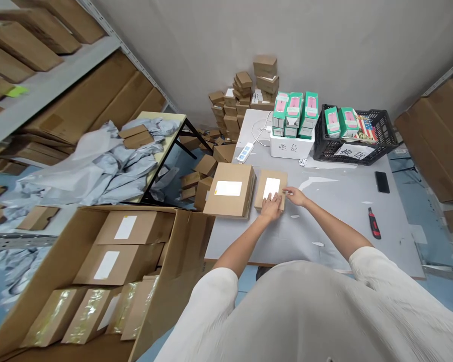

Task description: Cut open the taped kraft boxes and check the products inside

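A small brown cardboard box (261, 187) lies on the grey-topped table in front of me, with a white label (272, 186) on its top. My left hand (272, 207) rests on the near part of the box, its fingers stretched out over the label's lower edge. At the box's right edge is my right hand (295, 196), thumb and fingers pinched together; whatever is between them is too small to make out. Just left of the small box stands a larger labelled carton (245, 182), a narrow gap apart.
Behind stand a white bin (291, 147) with green-and-pink boxes and a black crate (385, 136). A power strip (245, 152), phone (382, 182) and red-black utility knife (374, 223) lie on the table (347, 201). A big open carton (191, 241) of packed boxes stands lower left.
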The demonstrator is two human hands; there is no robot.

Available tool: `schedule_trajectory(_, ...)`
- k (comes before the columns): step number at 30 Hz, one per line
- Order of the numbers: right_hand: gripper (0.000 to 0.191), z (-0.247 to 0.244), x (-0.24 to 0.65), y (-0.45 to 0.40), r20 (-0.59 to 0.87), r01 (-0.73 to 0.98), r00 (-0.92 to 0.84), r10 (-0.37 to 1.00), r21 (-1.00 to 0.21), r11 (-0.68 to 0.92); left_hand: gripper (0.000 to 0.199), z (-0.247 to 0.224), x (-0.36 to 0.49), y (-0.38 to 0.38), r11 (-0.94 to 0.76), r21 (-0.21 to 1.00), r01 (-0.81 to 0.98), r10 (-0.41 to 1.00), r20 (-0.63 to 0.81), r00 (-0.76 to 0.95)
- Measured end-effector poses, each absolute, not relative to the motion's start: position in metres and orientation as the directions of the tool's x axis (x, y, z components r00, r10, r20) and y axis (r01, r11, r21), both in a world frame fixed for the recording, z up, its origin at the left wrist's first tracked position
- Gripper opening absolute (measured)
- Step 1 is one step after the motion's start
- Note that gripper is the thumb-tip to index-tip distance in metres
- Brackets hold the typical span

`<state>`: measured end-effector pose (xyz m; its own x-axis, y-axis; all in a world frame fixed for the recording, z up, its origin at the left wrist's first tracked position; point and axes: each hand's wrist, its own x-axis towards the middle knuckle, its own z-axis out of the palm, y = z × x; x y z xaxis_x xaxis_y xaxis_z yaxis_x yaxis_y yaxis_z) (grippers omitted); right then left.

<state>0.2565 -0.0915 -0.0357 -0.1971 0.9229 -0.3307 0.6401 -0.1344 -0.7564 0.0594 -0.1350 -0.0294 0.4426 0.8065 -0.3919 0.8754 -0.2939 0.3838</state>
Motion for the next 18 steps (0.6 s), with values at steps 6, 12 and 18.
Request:
schedule_trajectory(6,0.064,-0.04,0.284,-0.112,-0.322,0.86,-0.234,0.917,-0.509,0.04,0.092,-0.029,0.098,-0.15,-0.386,0.348,0.854,0.751,-0.42,0.51)
schedule_trajectory(12,0.069,-0.039,0.323,-0.148,-0.364,0.929,-0.273,0.89,-0.34,0.145,0.098,-0.027,0.128,-0.161,-0.41,0.397,0.821,0.722,-0.41,0.558)
schedule_trajectory(18,0.078,-0.036,0.359,-0.177,-0.365,0.958,-0.225,0.903,-0.252,0.137,0.097,-0.024,0.156,-0.167,-0.468,0.423,0.776,0.682,-0.385,0.622)
